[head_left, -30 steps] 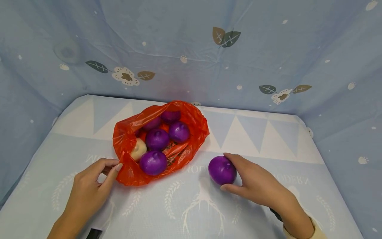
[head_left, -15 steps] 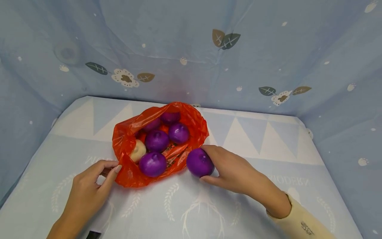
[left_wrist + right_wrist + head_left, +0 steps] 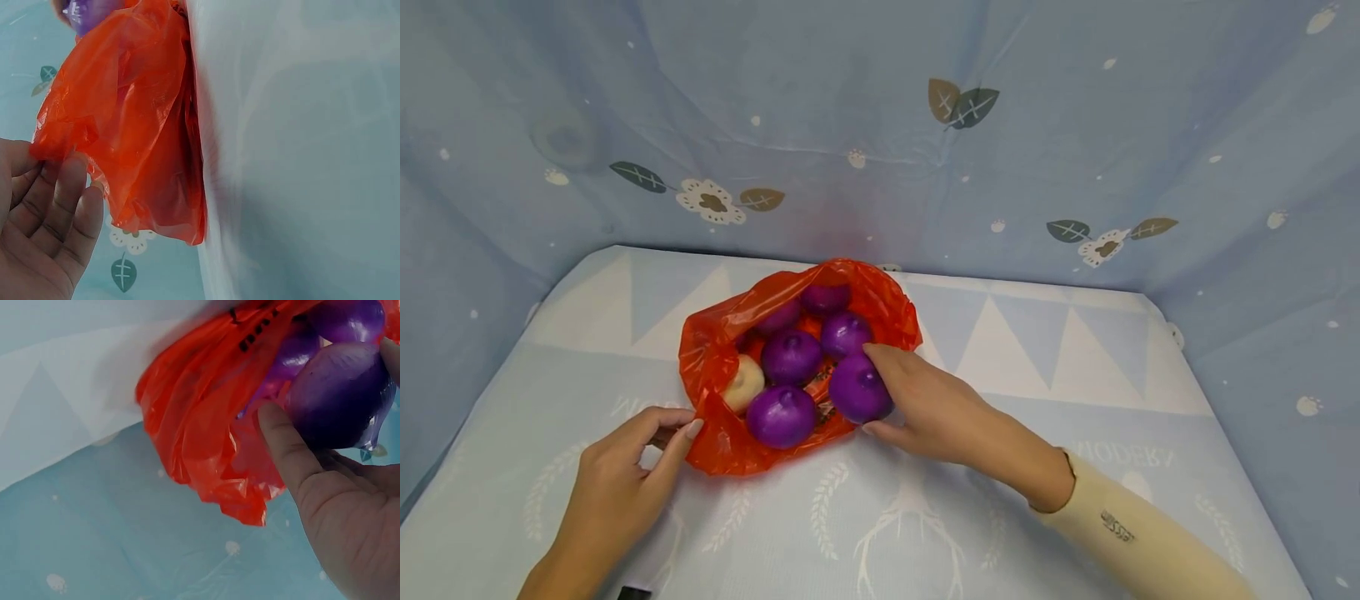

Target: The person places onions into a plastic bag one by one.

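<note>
A red plastic bag [image 3: 724, 443] lies with its mouth open toward me, holding several glossy purple onions [image 3: 792, 357] and one whitish onion [image 3: 744, 384]. My left hand [image 3: 617, 479] pinches the bag's near left rim between thumb and fingers; the left wrist view shows those fingertips against the crumpled bag [image 3: 140, 119]. With my right hand [image 3: 943, 408] I grip another purple onion [image 3: 859, 388] at the right front of the bag's mouth, its tip facing up. In the right wrist view, this onion [image 3: 340, 394] hangs close to those inside; whether it touches them I cannot tell.
A pale patterned cloth covers the table [image 3: 917, 508]. Behind it hangs a blue curtain [image 3: 865, 200] with leaf and flower prints. A small black object [image 3: 635, 592] shows at the front edge, near the left forearm.
My right hand has carried the purple onion leftward from the table on the right to over the bag's mouth. The left hand keeps its pinch on the rim.
</note>
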### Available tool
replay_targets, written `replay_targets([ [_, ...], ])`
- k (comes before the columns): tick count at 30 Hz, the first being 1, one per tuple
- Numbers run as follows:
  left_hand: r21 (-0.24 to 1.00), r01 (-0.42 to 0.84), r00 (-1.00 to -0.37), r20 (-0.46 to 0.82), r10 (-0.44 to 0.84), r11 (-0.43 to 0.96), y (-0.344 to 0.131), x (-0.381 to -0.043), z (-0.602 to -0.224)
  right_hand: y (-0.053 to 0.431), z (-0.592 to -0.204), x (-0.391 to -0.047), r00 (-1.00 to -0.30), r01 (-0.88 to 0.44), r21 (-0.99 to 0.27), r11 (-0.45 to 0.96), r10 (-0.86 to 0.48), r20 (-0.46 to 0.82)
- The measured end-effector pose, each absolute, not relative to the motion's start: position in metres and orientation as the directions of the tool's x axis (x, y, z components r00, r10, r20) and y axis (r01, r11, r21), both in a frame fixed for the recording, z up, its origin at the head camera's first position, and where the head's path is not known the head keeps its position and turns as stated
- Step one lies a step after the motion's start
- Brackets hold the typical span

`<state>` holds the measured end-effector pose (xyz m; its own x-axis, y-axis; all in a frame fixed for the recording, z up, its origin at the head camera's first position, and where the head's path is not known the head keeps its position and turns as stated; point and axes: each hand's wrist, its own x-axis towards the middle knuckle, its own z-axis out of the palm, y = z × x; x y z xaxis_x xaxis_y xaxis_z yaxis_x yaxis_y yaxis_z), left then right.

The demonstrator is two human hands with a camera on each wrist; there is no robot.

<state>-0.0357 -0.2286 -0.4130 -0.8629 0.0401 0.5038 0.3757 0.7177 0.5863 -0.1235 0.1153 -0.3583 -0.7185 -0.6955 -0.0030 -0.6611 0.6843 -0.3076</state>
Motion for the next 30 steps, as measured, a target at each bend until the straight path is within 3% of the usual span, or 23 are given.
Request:
replay_targets([
  [30,0.583,0.375,-0.866,0.498,0.047,0.721,-0.233,-0.039,-0.418,0.088,-0.397,-0.142,-0.704,-0.688,-0.276,0.671,-0.709,0.030],
])
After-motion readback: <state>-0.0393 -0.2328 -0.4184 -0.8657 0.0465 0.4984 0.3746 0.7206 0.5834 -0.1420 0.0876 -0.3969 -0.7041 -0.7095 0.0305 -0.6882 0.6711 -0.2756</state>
